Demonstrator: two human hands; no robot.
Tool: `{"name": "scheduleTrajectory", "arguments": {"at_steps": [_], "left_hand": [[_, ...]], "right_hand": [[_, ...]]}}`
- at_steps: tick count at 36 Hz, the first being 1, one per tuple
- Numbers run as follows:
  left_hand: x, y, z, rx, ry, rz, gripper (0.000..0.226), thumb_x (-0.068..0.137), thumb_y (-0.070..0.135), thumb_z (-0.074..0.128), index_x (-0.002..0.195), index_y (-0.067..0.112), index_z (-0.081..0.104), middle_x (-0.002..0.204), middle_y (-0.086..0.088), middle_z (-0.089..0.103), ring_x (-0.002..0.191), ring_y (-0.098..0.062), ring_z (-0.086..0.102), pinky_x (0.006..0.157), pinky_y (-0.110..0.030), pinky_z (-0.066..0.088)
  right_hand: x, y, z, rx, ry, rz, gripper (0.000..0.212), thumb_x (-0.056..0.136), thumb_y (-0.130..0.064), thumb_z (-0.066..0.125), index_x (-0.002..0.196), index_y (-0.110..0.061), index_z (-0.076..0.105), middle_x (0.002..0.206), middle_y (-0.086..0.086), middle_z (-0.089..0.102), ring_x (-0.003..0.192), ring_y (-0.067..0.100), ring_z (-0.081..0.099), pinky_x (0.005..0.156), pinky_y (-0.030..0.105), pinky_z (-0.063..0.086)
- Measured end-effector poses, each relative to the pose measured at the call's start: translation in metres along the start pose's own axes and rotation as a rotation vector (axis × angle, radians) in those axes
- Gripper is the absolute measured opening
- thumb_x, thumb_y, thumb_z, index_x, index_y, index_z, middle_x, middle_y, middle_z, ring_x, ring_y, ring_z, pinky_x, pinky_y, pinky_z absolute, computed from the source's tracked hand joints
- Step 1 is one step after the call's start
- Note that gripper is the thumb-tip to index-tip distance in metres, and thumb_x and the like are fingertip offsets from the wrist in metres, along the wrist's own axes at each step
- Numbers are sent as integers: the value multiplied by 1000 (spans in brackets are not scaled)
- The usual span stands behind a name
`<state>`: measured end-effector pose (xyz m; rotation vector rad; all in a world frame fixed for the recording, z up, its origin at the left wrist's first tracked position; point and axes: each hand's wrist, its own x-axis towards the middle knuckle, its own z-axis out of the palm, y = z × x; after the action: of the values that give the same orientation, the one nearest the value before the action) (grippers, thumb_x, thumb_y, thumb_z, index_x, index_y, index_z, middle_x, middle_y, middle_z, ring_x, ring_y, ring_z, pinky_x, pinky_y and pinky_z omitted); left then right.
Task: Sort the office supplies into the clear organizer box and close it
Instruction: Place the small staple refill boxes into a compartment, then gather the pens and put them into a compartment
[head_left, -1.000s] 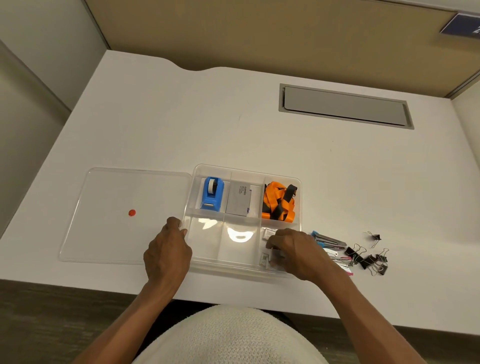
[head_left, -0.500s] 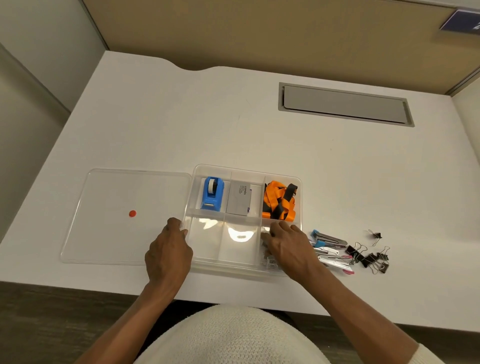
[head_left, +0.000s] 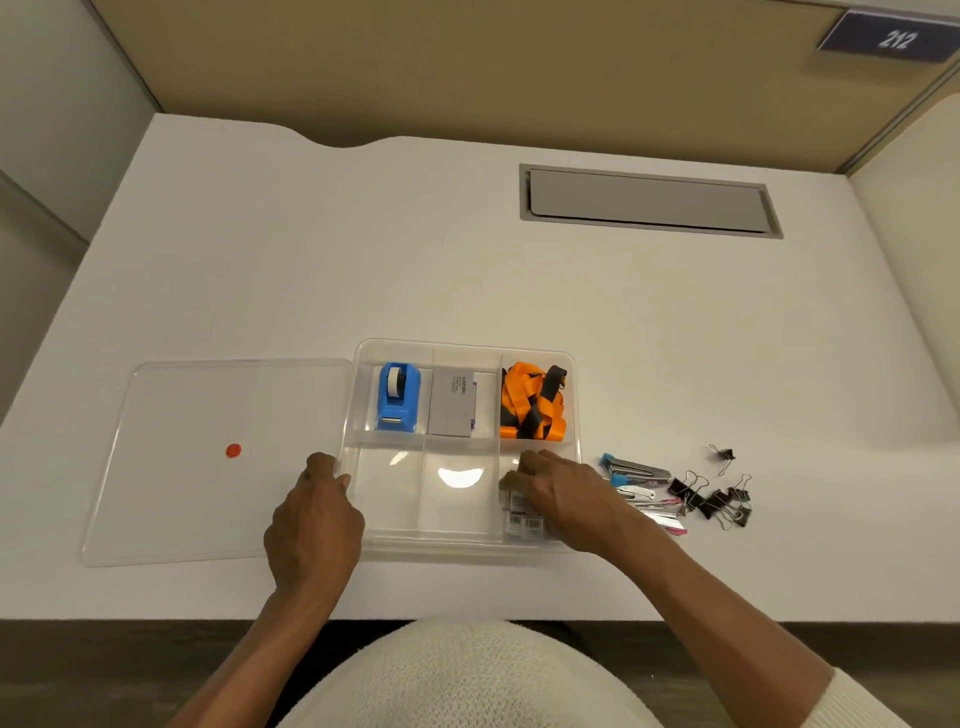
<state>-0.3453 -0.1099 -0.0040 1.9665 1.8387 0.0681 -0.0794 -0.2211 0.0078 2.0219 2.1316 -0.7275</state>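
Observation:
The clear organizer box (head_left: 441, 540) sits open near the desk's front edge. Its back row holds a blue tape dispenser (head_left: 397, 397), a grey card box (head_left: 451, 402) and an orange-and-black lanyard (head_left: 532, 400). The front left and front middle compartments hold nothing. My left hand (head_left: 311, 519) grips the box's front left corner. My right hand (head_left: 566, 499) is in the front right compartment, fingers bent down onto small barcode-labelled packets (head_left: 524, 522), which it partly hides. The clear lid (head_left: 208, 493) with a red dot (head_left: 233, 450) lies flat to the left, touching the box.
Right of the box lie a blue-handled metal tool (head_left: 631, 467), white and pink clips (head_left: 662, 514) and several black binder clips (head_left: 714, 501). A grey cable hatch (head_left: 649, 200) is set into the desk at the back. Partition walls close the back and sides.
My right hand has shifted slightly left and back inside the front right compartment, staying on the packets. My left hand has kept its hold on the box.

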Motion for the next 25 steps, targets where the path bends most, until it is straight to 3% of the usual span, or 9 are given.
{"name": "scheduleTrajectory", "arguments": {"at_steps": [9,13,17,22,25], "left_hand": [[0,4,-4,14,11,-9,22,100,10,57,120,4,56,83,-5,59,68,-22,53,59,-32,41],[2,5,-6,33,12,-15,20,100,10,54,119,5,56,90,-13,67,69,-24,51,60,-33,40],[4,6,-7,59,-3,-30,18,101,12,51,117,5,57,90,-16,67,69,-27,51,62,-35,41],[-4,10,-13,243,-26,38,22,97,16,61,109,-1,56,95,-18,64,74,-34,58,57,-36,39],[-12,27,-15,409,3,130,35,87,14,71,110,-7,54,99,-29,60,89,-45,58,61,-46,45]], "right_hand": [[1,-1,-1,47,6,-47,50,89,-18,77,136,-16,61,130,10,63,122,28,60,101,43,53],[-2,4,0,84,40,-32,55,88,-14,78,139,-17,59,133,9,65,122,28,62,100,41,53],[-14,12,-5,259,197,46,52,88,-7,77,136,-21,63,136,4,67,117,20,68,100,39,58],[-45,40,-16,376,533,215,25,93,-5,67,112,-20,75,106,-4,75,89,13,71,76,36,61],[-72,61,-13,404,596,378,22,90,-7,70,105,-22,75,99,-9,71,83,11,67,71,38,59]]}}
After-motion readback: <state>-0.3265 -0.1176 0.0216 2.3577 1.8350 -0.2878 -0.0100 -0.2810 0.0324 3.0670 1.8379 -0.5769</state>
